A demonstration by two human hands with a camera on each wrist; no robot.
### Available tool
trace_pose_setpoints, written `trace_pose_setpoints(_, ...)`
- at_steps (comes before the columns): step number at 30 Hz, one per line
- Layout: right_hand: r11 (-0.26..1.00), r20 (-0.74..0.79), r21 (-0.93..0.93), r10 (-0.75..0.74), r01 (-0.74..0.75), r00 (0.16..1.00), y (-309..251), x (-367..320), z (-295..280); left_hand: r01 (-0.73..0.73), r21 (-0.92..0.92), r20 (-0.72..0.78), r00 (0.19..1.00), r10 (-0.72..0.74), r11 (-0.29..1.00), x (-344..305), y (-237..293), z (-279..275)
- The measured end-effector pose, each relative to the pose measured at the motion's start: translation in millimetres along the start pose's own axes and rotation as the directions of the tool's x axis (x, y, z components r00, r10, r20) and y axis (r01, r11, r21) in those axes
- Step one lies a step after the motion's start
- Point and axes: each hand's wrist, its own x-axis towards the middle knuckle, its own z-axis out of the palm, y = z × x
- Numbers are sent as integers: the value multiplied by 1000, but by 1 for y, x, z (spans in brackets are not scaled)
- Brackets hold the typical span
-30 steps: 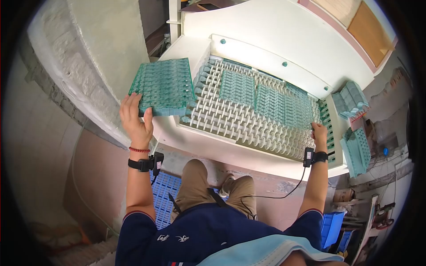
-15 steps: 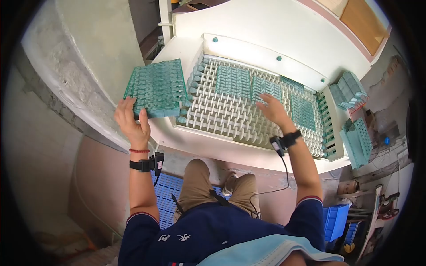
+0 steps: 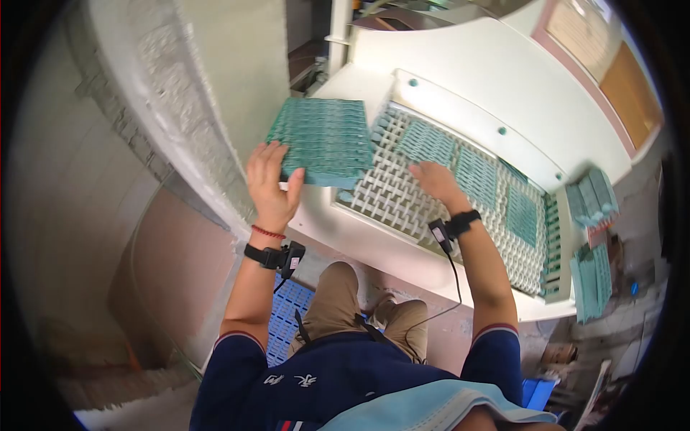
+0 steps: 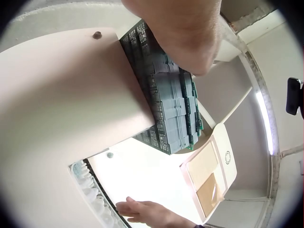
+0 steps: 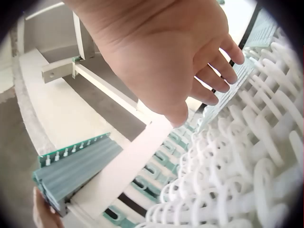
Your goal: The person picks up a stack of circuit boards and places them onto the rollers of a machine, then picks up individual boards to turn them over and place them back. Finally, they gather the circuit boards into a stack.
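Observation:
At the machine's left end, a stack of green circuit boards (image 3: 323, 133) lies on the white ledge. My left hand (image 3: 273, 188) touches its near left corner, with the fingers along the side and the thumb at the front edge. In the left wrist view the palm covers part of the stack (image 4: 173, 111), hiding the fingers. My right hand (image 3: 440, 182) is over the white roller conveyor (image 3: 392, 197), holding nothing; the right wrist view shows its fingers extended. Three flat green board panels lie in a row on the rollers: left (image 3: 427, 142), middle (image 3: 476, 176) and right (image 3: 522, 215).
Grooved green board bundles, one far (image 3: 591, 195) and one near (image 3: 591, 284), stand at the conveyor's right end. A white machine cover (image 3: 460, 65) rises behind the rollers. A rough pillar (image 3: 169, 93) stands left of the stack.
My right hand has left the right-hand panel and moved leftward over the rollers. A gap has appeared between the middle and right panels. The left hand stays at the stack while the head view shifts.

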Motion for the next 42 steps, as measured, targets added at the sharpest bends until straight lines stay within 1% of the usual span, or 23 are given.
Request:
trace_pose_setpoints(1, 999, 14, -4, -34, 34, 999, -15, -4, -8, -2, -46, 10, 1000, 2, 999, 0, -1, -2)
trace_pose_setpoints(3, 953, 19, 301, -43, 35, 999, -39, -16, -30, 13, -20, 11, 1000, -13, 1000, 0, 1, -7)
trace_pose_setpoints(4, 952, 27, 302, -61, 50, 998, -47, -15, -32, 80, -29, -47, 996, -81, 996, 2, 6, -10)
trace_pose_setpoints(5, 865, 59, 500, -72, 33, 996, -54, -15, -33, 142, -47, -102, 984, -146, 989, 2, 8, -13)
trace_pose_setpoints(6, 738, 87, 675, -83, 3, 993, -61, -17, -34, 145, -38, -103, 984, -148, 989, 1, 8, -15)
trace_pose_setpoints(7, 736, 89, 677, -88, 5, 992, -73, -21, -40, 183, -16, -69, 981, -184, 983, 1, 7, -17)
trace_pose_setpoints(9, 583, 106, 812, -78, -41, 991, -100, -30, -49, 255, 27, -2, 967, -255, 967, 0, 9, -18)
trace_pose_setpoints(10, 581, 103, 813, -80, -37, 991, -107, -30, -49, 251, 28, -4, 968, -251, 968, 2, 10, -19)
trace_pose_setpoints(12, 557, 193, 815, 1, -161, 981, -119, -26, -50, 205, 118, -4, 979, -206, 972, 5, 12, -22)
trace_pose_setpoints(13, 555, 189, 818, -5, -154, 982, -120, -23, -47, 200, 123, -9, 980, -201, 972, 7, 13, -23)
trace_pose_setpoints(16, 422, 171, 892, 11, -160, 985, -126, -17, -35, 178, 158, -12, 984, -178, 971, 9, 21, -27)
trace_pose_setpoints(18, 401, 174, 901, 13, -165, 985, -133, -19, -32, 223, 39, 49, 973, -225, 974, 9, 26, -28)
trace_pose_setpoints(23, 304, 186, 935, 26, -185, 982, -132, -27, -33, 166, 78, 67, 983, -171, 983, 5, 32, -29)
trace_pose_setpoints(25, 217, 173, 960, 38, -177, 984, -123, -35, -33, 141, 83, 92, 985, -149, 987, 1, 39, -34)
trace_pose_setpoints(29, 185, 136, 970, 127, -158, 983, -85, -70, -37, 116, -14, 111, 987, -114, 993, -10, 53, -40)
trace_pose_setpoints(31, 109, 129, 981, 230, -158, 965, -56, -90, -33, 106, -54, 129, 987, -98, 993, -17, 53, -43)
trace_pose_setpoints(32, 112, 129, 981, 242, -159, 962, -41, -97, -28, 95, -50, 130, 988, -88, 994, -18, 53, -43)
trace_pose_setpoints(34, 7, 113, 993, 309, -122, 944, -15, -106, -11, 69, -33, 120, 991, -65, 997, -17, 52, -42)
trace_pose_setpoints(35, 2, 115, 993, 325, -122, 939, -8, -109, -4, 66, -46, 132, 990, -60, 997, -13, 50, -40)
trace_pose_setpoints(38, 168, 98, 969, 424, -184, 900, 9, -108, 15, 51, -3, 46, 998, -51, 999, 7, 46, -30)
trace_pose_setpoints(39, 163, 90, 971, 434, -177, 896, 13, -108, 20, 42, -14, 49, 998, -41, 999, 14, 42, -26)
trace_pose_setpoints(41, 335, 117, 894, 462, -296, 879, 20, -107, 26, 33, 64, 79, 996, -38, 997, 26, 33, -19)
trace_pose_setpoints(42, 378, 74, 881, 480, -283, 874, 18, -110, 23, 14, 126, 90, 996, -25, 992, 29, 30, -16)
